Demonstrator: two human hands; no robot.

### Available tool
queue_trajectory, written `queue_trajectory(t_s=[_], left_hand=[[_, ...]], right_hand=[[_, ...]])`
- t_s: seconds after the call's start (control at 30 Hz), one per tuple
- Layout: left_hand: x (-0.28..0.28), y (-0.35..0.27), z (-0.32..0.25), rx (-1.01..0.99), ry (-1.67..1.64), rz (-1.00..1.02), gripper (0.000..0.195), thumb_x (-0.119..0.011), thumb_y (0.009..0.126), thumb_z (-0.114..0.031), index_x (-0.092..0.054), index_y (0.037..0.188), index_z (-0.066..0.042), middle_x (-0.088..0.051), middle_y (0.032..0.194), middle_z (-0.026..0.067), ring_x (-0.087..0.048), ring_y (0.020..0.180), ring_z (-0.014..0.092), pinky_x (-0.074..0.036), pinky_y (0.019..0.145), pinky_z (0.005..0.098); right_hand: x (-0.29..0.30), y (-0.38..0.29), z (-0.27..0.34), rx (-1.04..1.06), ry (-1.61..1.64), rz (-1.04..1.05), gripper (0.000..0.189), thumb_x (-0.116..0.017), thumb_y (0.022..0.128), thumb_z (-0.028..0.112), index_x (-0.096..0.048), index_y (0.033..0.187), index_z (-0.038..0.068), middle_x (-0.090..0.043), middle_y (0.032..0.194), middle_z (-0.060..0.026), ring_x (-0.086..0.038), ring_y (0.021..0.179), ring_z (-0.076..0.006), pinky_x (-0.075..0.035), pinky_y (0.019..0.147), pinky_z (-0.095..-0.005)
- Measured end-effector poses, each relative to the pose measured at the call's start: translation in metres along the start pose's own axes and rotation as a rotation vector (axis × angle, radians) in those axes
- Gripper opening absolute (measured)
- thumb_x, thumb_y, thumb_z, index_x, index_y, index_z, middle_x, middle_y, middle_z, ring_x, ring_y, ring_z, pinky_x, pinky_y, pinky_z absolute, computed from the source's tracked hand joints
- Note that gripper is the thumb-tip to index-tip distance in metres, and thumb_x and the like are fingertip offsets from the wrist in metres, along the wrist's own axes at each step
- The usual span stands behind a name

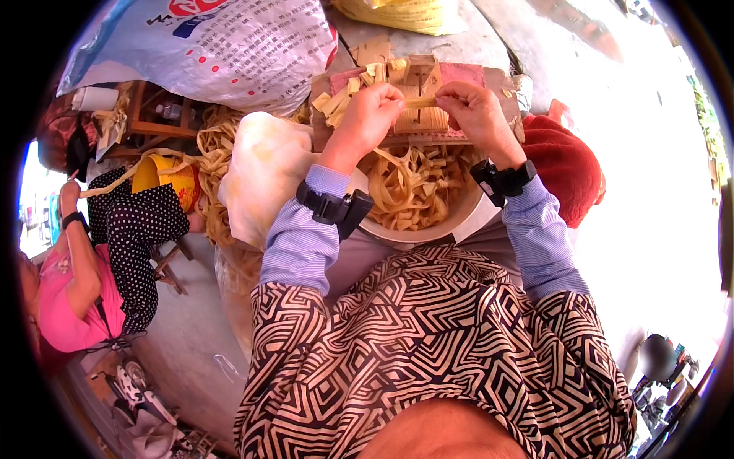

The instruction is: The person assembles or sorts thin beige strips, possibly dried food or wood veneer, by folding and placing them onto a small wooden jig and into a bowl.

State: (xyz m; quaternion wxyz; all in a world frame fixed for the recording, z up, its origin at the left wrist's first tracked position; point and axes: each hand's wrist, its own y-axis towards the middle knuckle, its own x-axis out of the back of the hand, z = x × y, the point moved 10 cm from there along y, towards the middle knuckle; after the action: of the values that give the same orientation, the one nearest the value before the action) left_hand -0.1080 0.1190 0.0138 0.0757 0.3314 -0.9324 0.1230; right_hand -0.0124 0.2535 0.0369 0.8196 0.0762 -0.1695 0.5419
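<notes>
My left hand (375, 112) and my right hand (470, 112) pinch the two ends of a short tan flat strip (420, 102). They hold it across a small wooden block (421, 121) with a dark slot or blade running up its middle. The block rests on a board (321, 135) with pink cloth on it. Folded strip pieces (339, 103) lie on the board beside my left hand. Below the board, a white basin (395, 234) on my lap holds long tan strips and short pieces (421, 189).
A co-worker in pink (74, 292) sits at the left, holding a long strip. More strips (218, 137) hang beside a white cloth bundle (264, 172). A printed white sack (229, 51), a yellow bag (407, 14), a wooden stool (163, 129) and a red cloth (562, 163) surround the board.
</notes>
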Motion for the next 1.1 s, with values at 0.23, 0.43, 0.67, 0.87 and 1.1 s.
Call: queue_trajectory(t_s=[0.23,0.43,0.67,0.87,1.1], left_hand=[[0.005,0.019,0.006,-0.188,0.317,-0.183,0.017,-0.058,0.085,-0.017,-0.061,0.091,-0.002,-0.061,0.069,0.0109,-0.060,0.065,0.025,-0.046,0.059,0.0357],[0.026,0.007,0.007,-0.215,0.184,-0.266,0.015,-0.056,0.085,-0.016,-0.060,0.090,-0.003,-0.061,0.072,0.0128,-0.059,0.062,0.025,-0.046,0.058,0.0358],[-0.008,-0.046,-0.005,0.141,-0.839,0.008,0.019,-0.048,0.092,-0.008,-0.051,0.110,-0.005,-0.048,0.071,0.0004,-0.037,0.051,0.006,-0.033,0.049,0.0218],[0.018,-0.122,-0.164,-0.250,-0.792,0.028,0.013,-0.051,0.090,-0.006,-0.051,0.103,-0.004,-0.048,0.072,0.0020,-0.038,0.055,0.007,-0.033,0.050,0.0236],[0.032,-0.158,-0.205,-0.538,-0.726,0.093,0.016,-0.051,0.091,-0.008,-0.043,0.105,-0.004,-0.043,0.076,0.0000,-0.031,0.054,0.007,-0.026,0.049,0.0229]], right_hand=[[-0.004,0.013,-0.005,0.260,-0.312,-0.102,0.011,-0.061,0.085,0.008,-0.065,0.091,0.000,-0.061,0.068,-0.0045,-0.057,0.064,-0.0113,-0.046,0.059,-0.0280],[0.005,-0.006,-0.024,-0.005,0.045,0.015,0.020,-0.055,0.087,0.000,-0.064,0.106,0.000,-0.062,0.080,-0.0016,-0.056,0.068,-0.0083,-0.047,0.064,-0.0233],[-0.006,-0.058,0.020,-0.189,0.330,0.311,0.012,-0.055,0.090,0.005,-0.061,0.095,-0.005,-0.062,0.074,-0.0033,-0.056,0.057,-0.0081,-0.046,0.052,-0.0209],[0.015,-0.144,0.208,0.668,0.825,0.556,0.014,-0.067,0.083,0.010,-0.066,0.085,-0.004,-0.065,0.073,-0.0118,-0.060,0.056,-0.0182,-0.046,0.048,-0.0267],[0.033,-0.159,0.234,0.851,0.797,0.516,0.013,-0.066,0.083,0.005,-0.066,0.076,-0.006,-0.061,0.067,-0.0134,-0.050,0.042,-0.0157,-0.033,0.035,-0.0244]])
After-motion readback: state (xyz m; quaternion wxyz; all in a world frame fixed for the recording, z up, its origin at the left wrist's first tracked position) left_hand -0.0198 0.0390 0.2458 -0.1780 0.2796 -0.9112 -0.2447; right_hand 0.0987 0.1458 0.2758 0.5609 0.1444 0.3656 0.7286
